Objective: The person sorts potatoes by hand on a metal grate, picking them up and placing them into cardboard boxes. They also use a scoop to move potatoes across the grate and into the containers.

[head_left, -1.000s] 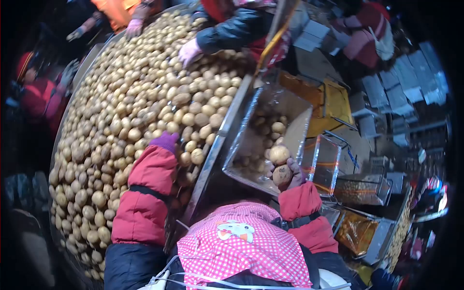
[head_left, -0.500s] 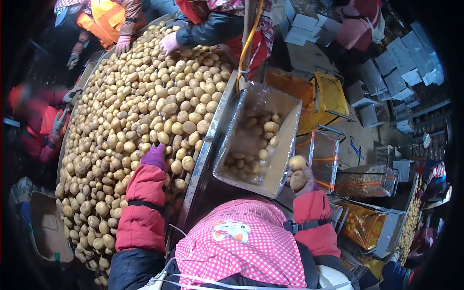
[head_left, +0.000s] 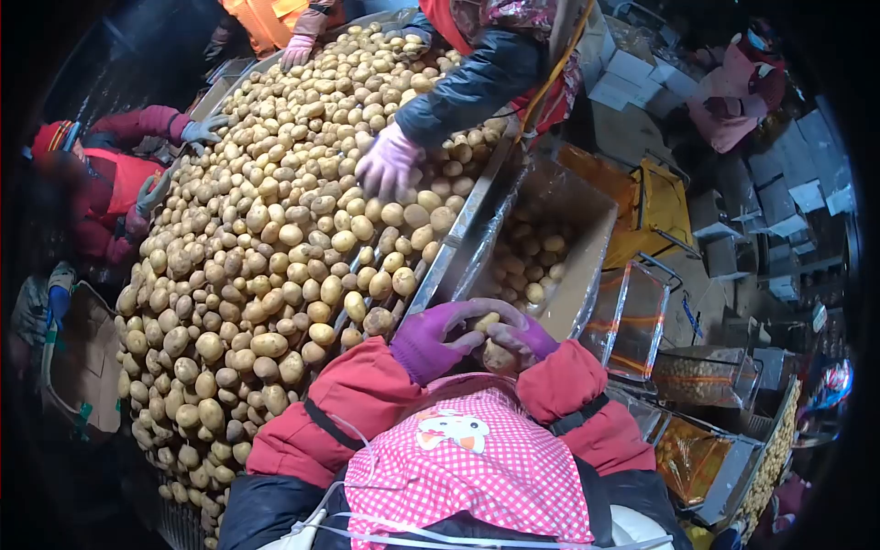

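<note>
My hands, in purple gloves, meet just above the pink checked apron [head_left: 513, 458]. Curled fingers of my left hand [head_left: 431, 341] close around one side of a small group of potatoes [head_left: 498, 357]. My right hand [head_left: 521, 332] wraps the other side, and a paler potato [head_left: 486, 322] shows between the fingertips. The gloves partly hide how many potatoes there are. Right beyond my hands stands a plastic-lined box [head_left: 587, 266] with potatoes in its bottom. To my left, a big heap of potatoes [head_left: 266, 247] covers the sorting table.
A metal rail [head_left: 449, 252] edges the table beside the box. Across the heap, a co-worker's pink-gloved hand [head_left: 390, 163] reaches onto the potatoes. Another person's grey gloves [head_left: 203, 130] are at the left edge. Lined crates [head_left: 632, 316] and a yellow-lined crate [head_left: 662, 211] stand on the right.
My left hand has left the heap and come to my right hand, which has moved inward with its potatoes. The view has shifted, and the co-worker's pink-gloved hand reaches farther over the heap.
</note>
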A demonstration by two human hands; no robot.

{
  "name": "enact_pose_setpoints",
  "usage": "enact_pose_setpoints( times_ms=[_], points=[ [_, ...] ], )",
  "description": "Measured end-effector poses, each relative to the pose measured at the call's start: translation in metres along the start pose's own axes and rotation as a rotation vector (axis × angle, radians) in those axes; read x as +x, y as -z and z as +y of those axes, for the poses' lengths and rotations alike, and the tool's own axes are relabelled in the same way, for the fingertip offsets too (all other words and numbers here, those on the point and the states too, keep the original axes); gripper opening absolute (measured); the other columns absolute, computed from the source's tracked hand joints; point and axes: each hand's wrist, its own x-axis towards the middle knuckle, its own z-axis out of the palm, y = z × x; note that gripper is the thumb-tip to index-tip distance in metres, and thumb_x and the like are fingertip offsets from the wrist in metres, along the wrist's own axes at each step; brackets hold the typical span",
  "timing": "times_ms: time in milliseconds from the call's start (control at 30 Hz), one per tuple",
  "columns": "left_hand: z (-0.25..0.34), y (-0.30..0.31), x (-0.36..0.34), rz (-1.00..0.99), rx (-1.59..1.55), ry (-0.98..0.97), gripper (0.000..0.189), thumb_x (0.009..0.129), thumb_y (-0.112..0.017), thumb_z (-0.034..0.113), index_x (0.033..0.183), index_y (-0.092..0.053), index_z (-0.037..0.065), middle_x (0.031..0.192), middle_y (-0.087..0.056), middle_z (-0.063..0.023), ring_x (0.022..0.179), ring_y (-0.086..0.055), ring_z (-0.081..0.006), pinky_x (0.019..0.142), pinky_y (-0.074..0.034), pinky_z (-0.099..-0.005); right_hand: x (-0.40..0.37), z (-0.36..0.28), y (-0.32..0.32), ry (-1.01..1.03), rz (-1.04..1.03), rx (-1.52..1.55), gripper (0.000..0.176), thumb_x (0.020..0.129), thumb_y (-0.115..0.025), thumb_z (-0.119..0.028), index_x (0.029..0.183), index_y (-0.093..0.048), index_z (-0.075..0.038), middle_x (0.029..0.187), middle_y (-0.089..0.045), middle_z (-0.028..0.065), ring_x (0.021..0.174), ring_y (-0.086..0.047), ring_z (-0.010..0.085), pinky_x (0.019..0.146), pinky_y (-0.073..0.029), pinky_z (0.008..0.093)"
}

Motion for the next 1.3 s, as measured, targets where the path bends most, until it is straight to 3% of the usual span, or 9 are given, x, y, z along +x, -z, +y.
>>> enact_pose_setpoints(
  times_ms=[200,333,433,567,733,800,900,1100,1300],
  points=[
    [-0.031,-0.018,-0.004,-0.034,-0.426,0.069,0.043,0.095,-0.064,0.015,0.135,-0.055,0.003,0.121,-0.064,-0.0074,0.107,-0.059,-0.0118,0.092,-0.048,-0.0276,-0.043,-0.018,-0.027,0.107,0.306,0.058,0.045,0.095,-0.058,-0.025,0.133,-0.049,-0.001,0.107,-0.066,0.0127,0.089,-0.066,0.0190,0.075,-0.056,0.0293],
    [-0.047,-0.015,0.003,0.025,-0.330,0.077,0.042,0.097,-0.053,0.005,0.138,-0.050,0.001,0.131,-0.059,-0.0113,0.124,-0.054,-0.0183,0.105,-0.042,-0.0308,-0.086,0.004,0.009,0.338,0.512,0.206,0.051,0.097,-0.057,-0.037,0.133,-0.047,-0.002,0.103,-0.065,0.0156,0.084,-0.066,0.0240,0.069,-0.058,0.0351],
    [-0.065,-0.011,0.001,0.006,-0.434,0.174,0.040,0.099,-0.049,0.005,0.139,-0.048,-0.001,0.130,-0.060,-0.0124,0.105,-0.062,-0.0174,0.094,-0.050,-0.0300,-0.144,0.024,0.034,0.432,0.746,0.212,0.050,0.097,-0.055,-0.044,0.131,-0.050,-0.008,0.098,-0.064,0.0148,0.081,-0.064,0.0253,0.066,-0.057,0.0392],
    [-0.097,-0.012,0.003,0.013,-0.462,0.161,0.040,0.100,-0.048,0.006,0.140,-0.046,-0.002,0.127,-0.061,-0.0142,0.100,-0.063,-0.0162,0.091,-0.051,-0.0285,-0.248,0.097,0.095,0.597,0.879,0.461,0.044,0.095,-0.057,-0.048,0.122,-0.056,-0.014,0.099,-0.063,0.0113,0.080,-0.063,0.0236,0.066,-0.055,0.0410],
    [-0.098,-0.013,0.012,-0.039,-0.443,0.247,0.043,0.101,-0.046,0.007,0.143,-0.042,-0.002,0.131,-0.057,-0.0171,0.107,-0.061,-0.0197,0.093,-0.051,-0.0309,-0.343,0.220,0.144,0.586,1.440,0.409,0.035,0.089,-0.062,-0.042,0.111,-0.061,-0.015,0.104,-0.064,0.0059,0.096,-0.064,0.0232,0.073,-0.056,0.0428],
    [-0.098,-0.016,0.011,-0.055,-0.429,0.253,0.043,0.101,-0.046,0.009,0.143,-0.042,-0.002,0.131,-0.057,-0.0172,0.108,-0.061,-0.0206,0.094,-0.051,-0.0323,-0.319,0.172,0.103,0.685,1.551,1.007,0.037,0.086,-0.065,-0.039,0.111,-0.061,-0.013,0.112,-0.064,0.0063,0.105,-0.062,0.0254,0.086,-0.055,0.0440],
    [-0.104,-0.018,0.015,-0.075,-0.378,0.243,0.043,0.101,-0.047,0.011,0.142,-0.043,-0.001,0.132,-0.056,-0.0173,0.108,-0.061,-0.0215,0.096,-0.050,-0.0335,-0.307,0.138,0.100,0.662,1.348,0.826,0.039,0.084,-0.067,-0.042,0.110,-0.062,-0.013,0.113,-0.064,0.0062,0.108,-0.062,0.0269,0.090,-0.054,0.0466],
    [-0.092,-0.009,0.002,0.023,-0.420,0.186,0.044,0.100,-0.048,0.008,0.142,-0.043,-0.001,0.132,-0.056,-0.0177,0.116,-0.057,-0.0218,0.097,-0.049,-0.0338,-0.257,0.049,0.133,0.737,1.494,1.010,0.050,0.087,-0.067,-0.046,0.120,-0.057,-0.011,0.123,-0.061,0.0062,0.114,-0.060,0.0284,0.097,-0.052,0.0468],
    [-0.103,0.028,-0.057,0.428,-0.281,0.100,0.044,0.097,-0.052,0.005,0.140,-0.046,-0.001,0.130,-0.059,-0.0147,0.115,-0.059,-0.0211,0.100,-0.047,-0.0337,-0.133,0.017,0.155,0.471,0.921,0.279,0.052,0.096,-0.058,-0.037,0.135,-0.049,-0.003,0.125,-0.059,0.0119,0.106,-0.063,0.0236,0.094,-0.053,0.0377]
  ],
)
